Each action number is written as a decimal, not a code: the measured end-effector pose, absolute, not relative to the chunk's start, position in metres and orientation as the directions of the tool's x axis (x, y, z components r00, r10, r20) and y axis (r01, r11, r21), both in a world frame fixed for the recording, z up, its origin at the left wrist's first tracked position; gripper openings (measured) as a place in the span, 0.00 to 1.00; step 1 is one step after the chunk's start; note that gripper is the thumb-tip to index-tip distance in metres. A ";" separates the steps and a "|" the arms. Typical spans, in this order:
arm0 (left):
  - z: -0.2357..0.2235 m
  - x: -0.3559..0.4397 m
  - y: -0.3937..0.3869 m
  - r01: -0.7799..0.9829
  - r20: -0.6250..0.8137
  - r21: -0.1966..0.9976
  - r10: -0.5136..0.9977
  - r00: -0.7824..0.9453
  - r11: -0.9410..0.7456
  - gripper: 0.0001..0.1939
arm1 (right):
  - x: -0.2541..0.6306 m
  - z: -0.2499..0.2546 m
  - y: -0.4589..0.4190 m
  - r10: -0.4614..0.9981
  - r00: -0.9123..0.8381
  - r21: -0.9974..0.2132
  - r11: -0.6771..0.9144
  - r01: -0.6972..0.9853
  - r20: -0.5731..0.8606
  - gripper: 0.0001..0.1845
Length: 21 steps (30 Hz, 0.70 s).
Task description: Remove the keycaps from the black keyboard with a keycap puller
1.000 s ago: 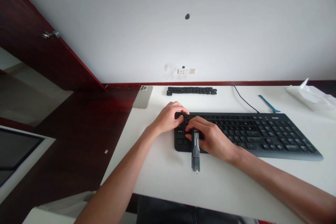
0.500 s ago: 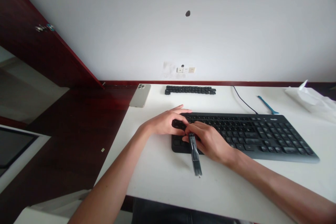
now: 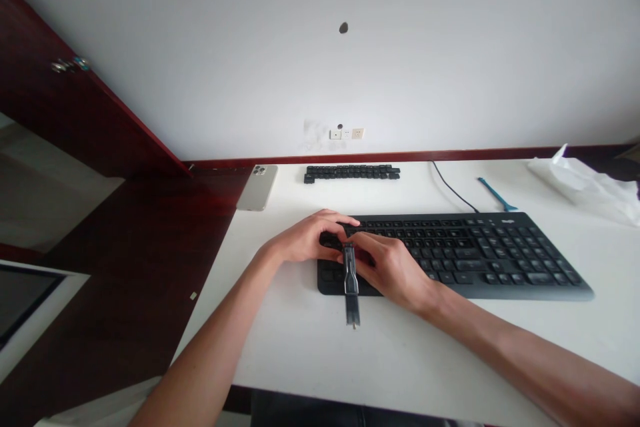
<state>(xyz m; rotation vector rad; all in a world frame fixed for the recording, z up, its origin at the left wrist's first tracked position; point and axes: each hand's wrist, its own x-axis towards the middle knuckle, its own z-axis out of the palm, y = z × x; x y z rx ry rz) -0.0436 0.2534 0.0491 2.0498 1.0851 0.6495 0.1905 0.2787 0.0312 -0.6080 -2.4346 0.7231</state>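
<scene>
A black keyboard (image 3: pixel 465 253) lies on the white table under both my hands. My right hand (image 3: pixel 393 267) is closed on a slim dark tool (image 3: pixel 351 287) with shiny metal edges. Its near end sticks out past the keyboard's front edge, and its far end disappears among my fingers. At the keyboard's left end is my left hand (image 3: pixel 307 237), its thumb and a bent finger curved in close to the tool's far end. Another left finger stretches along the back edge of the keyboard. Whatever lies between the left fingertips is hidden.
Rows of black keycaps (image 3: pixel 353 173) lie near the wall. A phone (image 3: pixel 257 188) lies at the table's back left corner. Behind the keyboard are its cable (image 3: pixel 453 188), a blue plastic tool (image 3: pixel 497 195) and crumpled white plastic (image 3: pixel 585 183).
The view has shifted slightly. The slim tool has swung from slanting to nearly straight toward me, staying in my right hand. My left hand keeps its place at the keyboard's left end.
</scene>
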 end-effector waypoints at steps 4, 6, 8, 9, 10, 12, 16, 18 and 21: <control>0.048 -0.044 0.254 0.481 0.104 0.786 0.851 0.514 -0.387 0.05 | 0.188 0.032 0.279 0.579 -0.750 -0.631 0.721 0.288 0.319 0.08; 0.047 -0.043 0.254 0.490 0.099 0.784 0.855 0.509 -0.383 0.08 | 0.186 0.035 0.280 0.587 -0.759 -0.665 0.689 0.287 0.281 0.12; 0.047 -0.040 0.253 0.503 0.108 0.773 0.861 0.497 -0.387 0.12 | 0.185 0.040 0.280 0.539 -0.809 -0.704 0.668 0.241 0.235 0.09; 0.047 -0.038 0.252 0.510 0.122 0.762 0.862 0.493 -0.399 0.15 | 0.184 0.042 0.280 0.509 -0.833 -0.721 0.659 0.213 0.219 0.07; 0.047 -0.035 0.251 0.523 0.137 0.745 0.861 0.489 -0.415 0.19 | 0.183 0.044 0.280 0.485 -0.848 -0.730 0.656 0.191 0.214 0.06; 0.047 -0.029 0.249 0.573 0.159 0.689 0.864 0.478 -0.444 0.26 | 0.182 0.046 0.279 0.471 -0.846 -0.706 0.687 0.171 0.252 0.10; 0.045 -0.017 0.244 0.703 0.140 0.566 0.890 0.433 -0.431 0.28 | 0.180 0.045 0.279 0.398 -0.810 -0.557 0.823 0.108 0.431 0.17; 0.042 -0.015 0.242 0.741 0.131 0.525 0.900 0.416 -0.419 0.30 | 0.180 0.044 0.279 0.355 -0.798 -0.524 0.850 0.059 0.487 0.15; 0.035 -0.015 0.241 0.778 0.150 0.461 0.901 0.407 -0.428 0.30 | 0.179 0.046 0.279 0.329 -0.794 -0.561 0.828 -0.017 0.511 0.09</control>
